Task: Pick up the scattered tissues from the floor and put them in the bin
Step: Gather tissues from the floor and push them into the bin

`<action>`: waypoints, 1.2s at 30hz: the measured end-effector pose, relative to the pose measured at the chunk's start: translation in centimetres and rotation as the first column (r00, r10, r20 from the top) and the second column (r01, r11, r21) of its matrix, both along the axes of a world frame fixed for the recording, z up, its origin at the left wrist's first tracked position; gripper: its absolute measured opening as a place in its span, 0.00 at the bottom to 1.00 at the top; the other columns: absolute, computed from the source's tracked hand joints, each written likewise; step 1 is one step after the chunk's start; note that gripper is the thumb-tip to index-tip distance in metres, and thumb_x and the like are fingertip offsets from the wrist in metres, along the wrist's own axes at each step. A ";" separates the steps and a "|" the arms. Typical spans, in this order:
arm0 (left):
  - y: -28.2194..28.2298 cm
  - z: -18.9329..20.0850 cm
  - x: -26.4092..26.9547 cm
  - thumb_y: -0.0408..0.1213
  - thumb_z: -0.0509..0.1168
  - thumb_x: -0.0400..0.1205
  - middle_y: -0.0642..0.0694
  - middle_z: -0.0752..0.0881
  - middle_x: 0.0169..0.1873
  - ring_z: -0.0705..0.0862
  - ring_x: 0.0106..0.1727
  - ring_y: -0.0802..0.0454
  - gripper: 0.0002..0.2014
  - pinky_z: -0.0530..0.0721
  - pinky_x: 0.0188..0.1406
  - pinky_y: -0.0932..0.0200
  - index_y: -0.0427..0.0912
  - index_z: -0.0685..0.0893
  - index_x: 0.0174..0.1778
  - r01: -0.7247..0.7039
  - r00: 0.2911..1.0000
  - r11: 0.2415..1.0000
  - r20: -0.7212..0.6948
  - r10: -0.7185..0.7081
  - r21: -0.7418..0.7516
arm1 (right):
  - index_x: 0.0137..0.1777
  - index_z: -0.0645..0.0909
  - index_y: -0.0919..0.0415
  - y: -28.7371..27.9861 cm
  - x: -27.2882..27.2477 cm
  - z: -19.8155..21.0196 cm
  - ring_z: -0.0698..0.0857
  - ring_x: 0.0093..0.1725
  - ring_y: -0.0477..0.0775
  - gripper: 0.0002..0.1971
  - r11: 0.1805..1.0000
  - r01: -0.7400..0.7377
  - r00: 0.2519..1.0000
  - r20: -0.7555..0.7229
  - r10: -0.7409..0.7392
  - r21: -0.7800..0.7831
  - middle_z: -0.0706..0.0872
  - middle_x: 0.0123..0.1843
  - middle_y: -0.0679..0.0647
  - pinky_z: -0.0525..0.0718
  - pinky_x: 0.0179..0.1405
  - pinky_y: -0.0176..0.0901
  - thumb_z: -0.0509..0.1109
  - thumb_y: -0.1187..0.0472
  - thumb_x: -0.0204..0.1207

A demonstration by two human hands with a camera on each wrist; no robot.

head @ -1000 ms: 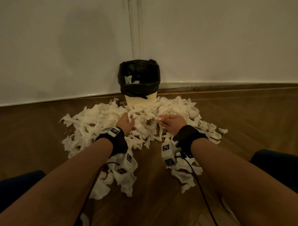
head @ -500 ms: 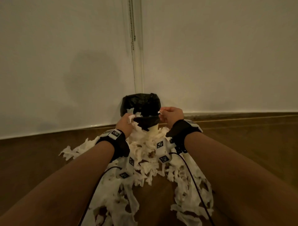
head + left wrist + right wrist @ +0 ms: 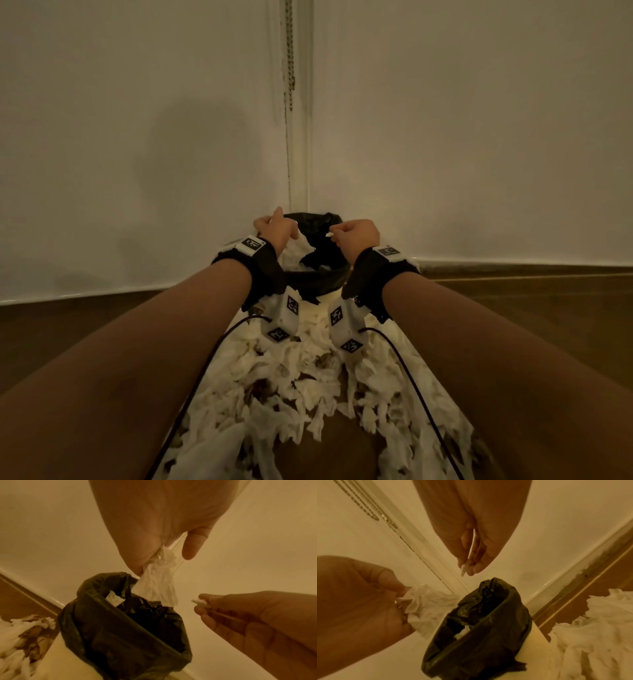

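Two loads above bin (image 3: 310,274): left hand (image 3: 274,228) pinches crumpled tissue (image 3: 158,582) at rim's 10 o'clock, right hand (image 3: 356,236) pinches small scrap (image 3: 199,601) at 2 o'clock. Floor pile (image 3: 301,377) at bin's 6 o'clock. Tissue likely featherlight, limp, tear-prone (bunch whole wad, not edge).

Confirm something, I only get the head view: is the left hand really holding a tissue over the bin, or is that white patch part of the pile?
Observer: The left wrist view shows the left hand pinching a crumpled tissue by its top. The sheet hangs down to the rim of the bin.
Operator: And the right?
Observer: The right hand pinches only a tiny scrap at its fingertips.
Operator: Anything in the bin yet?
Observer: One white piece lies inside, against its wall.
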State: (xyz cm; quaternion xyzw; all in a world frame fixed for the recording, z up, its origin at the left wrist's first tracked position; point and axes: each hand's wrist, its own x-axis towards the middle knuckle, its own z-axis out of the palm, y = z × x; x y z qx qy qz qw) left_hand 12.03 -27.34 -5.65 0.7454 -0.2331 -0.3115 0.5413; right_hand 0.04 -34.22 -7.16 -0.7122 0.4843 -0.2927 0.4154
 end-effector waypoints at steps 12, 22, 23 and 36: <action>-1.1 -5.0 0.9 0.32 0.59 0.80 0.41 0.48 0.82 0.59 0.79 0.37 0.38 0.68 0.74 0.42 0.50 0.48 0.83 0.051 0.993 0.998 -0.105 -0.055 -0.037 | 0.70 0.79 0.60 0.5 0.0 -3.6 0.77 0.71 0.58 0.20 0.995 -0.095 0.981 -0.168 0.101 0.043 0.79 0.72 0.59 0.75 0.66 0.38 0.60 0.67 0.79; 1.9 -4.7 -0.8 0.33 0.58 0.83 0.41 0.69 0.75 0.68 0.75 0.46 0.24 0.67 0.73 0.55 0.43 0.67 0.78 0.140 0.987 0.987 0.096 -0.132 -0.075 | 0.57 0.86 0.58 1.8 -2.5 -4.0 0.83 0.49 0.53 0.16 0.998 0.037 0.999 0.018 -0.036 -0.051 0.87 0.57 0.58 0.80 0.50 0.41 0.59 0.66 0.77; 2.8 -4.8 -1.3 0.35 0.56 0.84 0.43 0.73 0.72 0.71 0.73 0.48 0.20 0.69 0.71 0.55 0.43 0.72 0.74 0.145 0.984 0.985 0.114 -0.135 -0.090 | 0.55 0.87 0.58 2.1 -3.3 -4.3 0.81 0.46 0.51 0.14 0.997 0.051 0.999 0.017 -0.051 -0.055 0.88 0.54 0.57 0.78 0.47 0.39 0.60 0.64 0.77; 11.3 -11.9 -10.5 0.30 0.49 0.87 0.45 0.84 0.46 0.80 0.40 0.58 0.17 0.76 0.35 0.63 0.36 0.83 0.58 0.256 0.965 0.965 0.042 -0.259 0.061 | 0.53 0.84 0.64 8.2 -16.9 -10.6 0.85 0.52 0.62 0.13 0.947 0.278 0.958 -0.118 -0.261 0.162 0.87 0.51 0.62 0.84 0.55 0.55 0.59 0.59 0.82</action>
